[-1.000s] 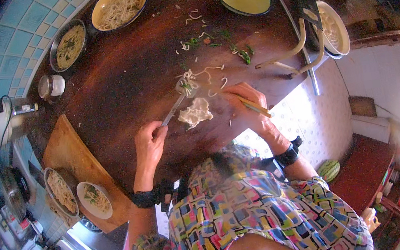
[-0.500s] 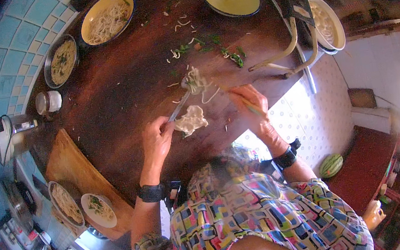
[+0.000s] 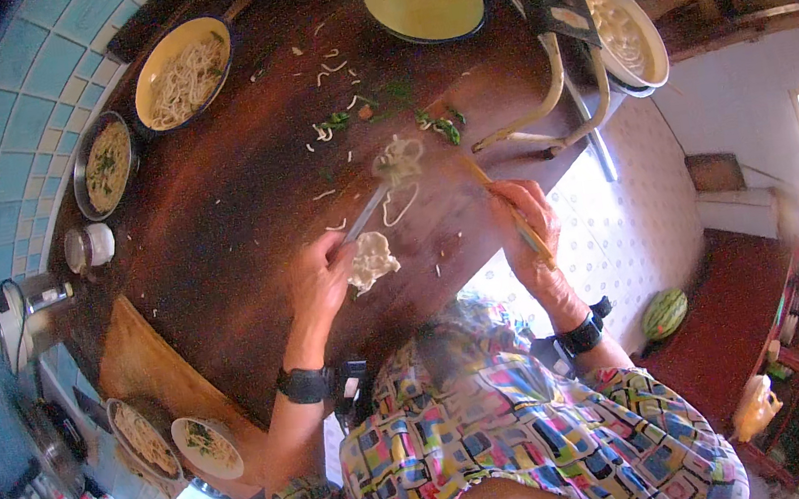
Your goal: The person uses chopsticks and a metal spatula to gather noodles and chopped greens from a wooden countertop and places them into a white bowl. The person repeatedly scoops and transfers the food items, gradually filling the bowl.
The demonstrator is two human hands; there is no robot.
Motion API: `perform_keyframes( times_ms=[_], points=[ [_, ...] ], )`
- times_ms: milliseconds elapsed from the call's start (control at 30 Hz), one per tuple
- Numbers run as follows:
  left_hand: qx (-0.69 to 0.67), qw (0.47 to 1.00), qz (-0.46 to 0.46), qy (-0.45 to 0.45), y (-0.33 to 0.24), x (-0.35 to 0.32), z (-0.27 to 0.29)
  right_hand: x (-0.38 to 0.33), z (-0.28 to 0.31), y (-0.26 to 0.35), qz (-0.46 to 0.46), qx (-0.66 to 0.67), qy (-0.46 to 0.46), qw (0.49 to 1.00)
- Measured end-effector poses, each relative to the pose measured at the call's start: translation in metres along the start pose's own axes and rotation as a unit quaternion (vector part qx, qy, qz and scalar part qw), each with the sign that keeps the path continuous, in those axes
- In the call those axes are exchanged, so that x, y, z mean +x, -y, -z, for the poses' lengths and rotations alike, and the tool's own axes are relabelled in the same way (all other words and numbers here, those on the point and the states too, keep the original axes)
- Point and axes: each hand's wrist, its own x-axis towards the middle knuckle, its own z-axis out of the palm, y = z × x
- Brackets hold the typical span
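My left hand [image 3: 319,278] is closed round the handle of a metal spoon [image 3: 369,211]. At its far end lies a clump of pale noodles [image 3: 399,161], with a strand looping down; the spoon's bowl is mostly hidden. Beside the left hand is a crumpled whitish piece [image 3: 374,259] whose kind I cannot make out. My right hand [image 3: 525,221] grips chopsticks [image 3: 530,236], their blurred tips pointing up and left, apart from the noodles. Beyond the spoon, scraps of green leaves [image 3: 442,126] and stray noodles [image 3: 329,69] lie on the dark wooden table [image 3: 240,190].
Far left stand a yellow bowl of noodles [image 3: 185,78], a metal bowl [image 3: 82,180] and a jar [image 3: 88,247]. An empty yellow dish [image 3: 423,0] is at the far side. Two filled bowls sit by a cutting board [image 3: 156,354]. A stool [image 3: 554,78] borders the right edge.
My right hand has moved slightly down and right, the chopsticks drawing away from the noodles. My left hand still holds the spoon. The whole view has shifted a little.
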Motion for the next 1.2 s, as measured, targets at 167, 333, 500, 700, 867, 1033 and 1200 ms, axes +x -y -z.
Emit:
perform_keyframes(
  times_ms=[167,333,500,700,867,1033,1200],
  points=[
    [0.029,0.999,-0.041,0.002,-0.012,0.021,-0.016,0.005,-0.008,-0.021,0.020,-0.084,-0.023,0.996],
    [0.041,0.997,-0.070,-0.016,-0.017,0.032,-0.023,0.009,-0.020,-0.027,-0.006,-0.050,0.020,0.999],
    [-0.029,0.999,-0.033,0.009,-0.020,0.029,-0.025,0.003,-0.020,-0.017,0.000,0.025,0.057,0.998],
    [-0.054,0.998,-0.013,-0.027,-0.016,0.024,-0.021,0.031,-0.012,-0.021,0.056,0.006,0.040,0.998],
    [0.003,0.998,0.013,-0.054,-0.017,0.028,-0.021,0.060,-0.026,-0.045,0.056,0.014,0.028,0.998],
    [-0.036,0.997,0.002,-0.068,-0.010,0.037,-0.035,0.046,-0.028,-0.050,0.169,-0.016,0.075,0.983],
    [-0.115,0.990,0.067,-0.045,-0.012,0.026,-0.031,0.037,-0.020,-0.032,0.059,0.045,0.116,0.990]
  ],
)
